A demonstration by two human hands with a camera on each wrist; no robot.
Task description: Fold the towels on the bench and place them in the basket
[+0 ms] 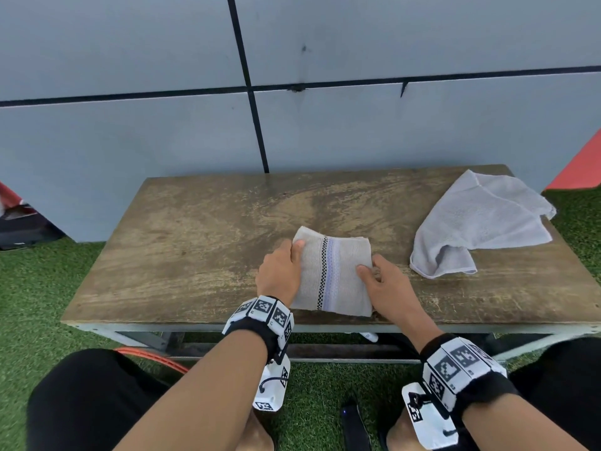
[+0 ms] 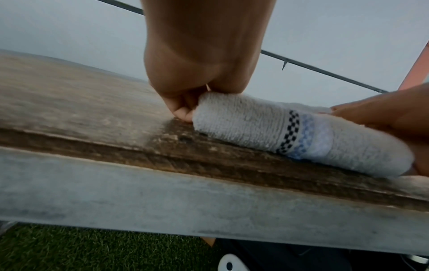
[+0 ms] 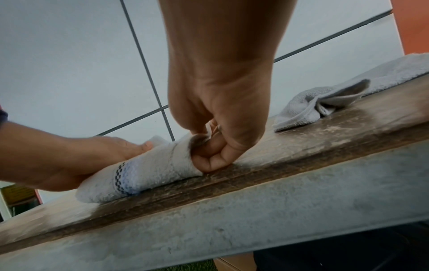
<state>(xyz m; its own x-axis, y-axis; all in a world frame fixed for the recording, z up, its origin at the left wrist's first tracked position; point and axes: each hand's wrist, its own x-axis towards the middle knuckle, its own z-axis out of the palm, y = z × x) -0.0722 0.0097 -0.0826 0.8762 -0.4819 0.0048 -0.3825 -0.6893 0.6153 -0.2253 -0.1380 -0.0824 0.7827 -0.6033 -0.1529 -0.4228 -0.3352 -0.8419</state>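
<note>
Both hands' grips clamp a folded striped towel at the counter's front edge; a crumpled grey towel lies at its right end.

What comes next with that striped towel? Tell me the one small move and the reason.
Probably lift the striped towel off the bench, both hands together. It already lies folded into a compact rectangle, the left hand gripping its left edge and the right hand its right edge. No basket shows in any view, so where to carry it is unclear. The grey towel lies rumpled, not yet folded.
</note>
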